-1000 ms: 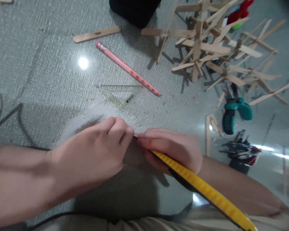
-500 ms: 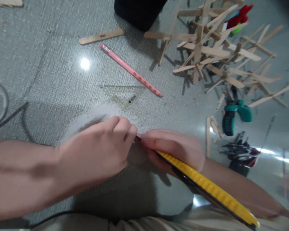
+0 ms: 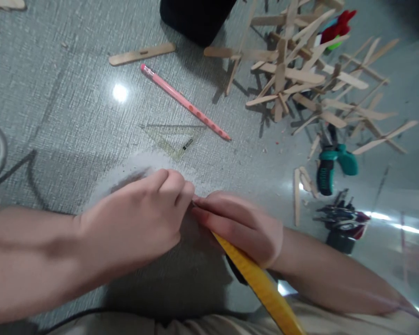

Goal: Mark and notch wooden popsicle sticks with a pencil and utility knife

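My left hand (image 3: 139, 218) is curled into a fist on the grey floor, fingers pressed down on something hidden beneath them. My right hand (image 3: 240, 225) meets it fingertip to fingertip and grips a long yellow tool (image 3: 261, 286) whose handle slants down toward the bottom edge. The tool's tip is hidden where the two hands touch. A patch of pale dust (image 3: 139, 164) lies on the floor just beyond my left knuckles.
A pink pencil (image 3: 185, 102) and a clear set square (image 3: 174, 137) lie beyond the hands. A tangled structure of wooden sticks (image 3: 300, 74) stands at upper right, a loose stick (image 3: 141, 53) at upper left. Green-handled pliers (image 3: 330, 167) and dark tools (image 3: 342, 223) lie right.
The yellow tool's handle has swung from pointing lower right to pointing more steeply downward. My right hand shifted slightly left; my left hand stayed put.
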The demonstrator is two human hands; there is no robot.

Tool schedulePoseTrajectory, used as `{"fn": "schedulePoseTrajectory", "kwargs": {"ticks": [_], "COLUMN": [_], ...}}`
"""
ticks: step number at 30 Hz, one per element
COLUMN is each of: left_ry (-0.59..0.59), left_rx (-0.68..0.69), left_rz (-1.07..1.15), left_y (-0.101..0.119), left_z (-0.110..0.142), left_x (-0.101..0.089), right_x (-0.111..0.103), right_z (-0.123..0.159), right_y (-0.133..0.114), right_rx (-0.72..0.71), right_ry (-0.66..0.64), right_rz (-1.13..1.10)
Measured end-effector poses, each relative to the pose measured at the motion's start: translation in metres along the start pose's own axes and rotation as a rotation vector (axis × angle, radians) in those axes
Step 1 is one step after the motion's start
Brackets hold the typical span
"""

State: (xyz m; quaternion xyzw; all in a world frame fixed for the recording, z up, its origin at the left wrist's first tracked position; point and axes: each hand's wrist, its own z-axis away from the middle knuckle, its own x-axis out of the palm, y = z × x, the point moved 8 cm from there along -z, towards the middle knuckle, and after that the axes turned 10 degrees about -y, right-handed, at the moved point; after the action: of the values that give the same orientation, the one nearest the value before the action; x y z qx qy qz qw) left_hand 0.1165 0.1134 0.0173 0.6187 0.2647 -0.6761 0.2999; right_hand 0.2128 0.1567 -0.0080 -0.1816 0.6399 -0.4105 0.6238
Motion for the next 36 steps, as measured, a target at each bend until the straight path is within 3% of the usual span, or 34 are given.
{"fn": "schedulePoseTrajectory", "kwargs": {"ticks": [3, 5, 8, 13, 16, 19, 24, 36], "left_ry": [0.014, 0.016, 0.021, 0.118, 0.167, 0.181, 0.199, 0.172], "left_rx": [0.008, 0.01, 0.017, -0.022, -0.071, -0.086, -0.051, -0.051], "left_rz": [-0.018, -0.017, 0.002, -0.015, -0.079, -0.12, -0.111, -0.117], "left_y": [0.001, 0.0, -0.001, 0.001, 0.007, 0.013, 0.018, 0.019], "left_z": [0.0, 0.0, 0.0, 0.006, 0.012, 0.016, 0.018, 0.015], "left_x": [0.0, 0.0, 0.001, -0.001, -0.004, -0.007, -0.008, -0.003], "right_x": [-0.001, -0.003, -0.001, -0.007, -0.009, -0.016, -0.013, -0.009], "right_z": [0.002, 0.007, 0.012, 0.02, 0.015, 0.02, 0.013, 0.008], "right_y": [-0.007, -0.013, -0.009, -0.022, -0.026, -0.038, -0.032, -0.032], "right_rx": [-0.076, -0.169, -0.175, -0.335, -0.356, -0.494, -0.435, -0.489], "right_ry": [-0.017, 0.027, 0.09, 0.261, 0.188, 0.276, 0.238, 0.286], "right_rz": [0.076, 0.171, 0.216, 0.376, 0.432, 0.482, 0.477, 0.448]}}
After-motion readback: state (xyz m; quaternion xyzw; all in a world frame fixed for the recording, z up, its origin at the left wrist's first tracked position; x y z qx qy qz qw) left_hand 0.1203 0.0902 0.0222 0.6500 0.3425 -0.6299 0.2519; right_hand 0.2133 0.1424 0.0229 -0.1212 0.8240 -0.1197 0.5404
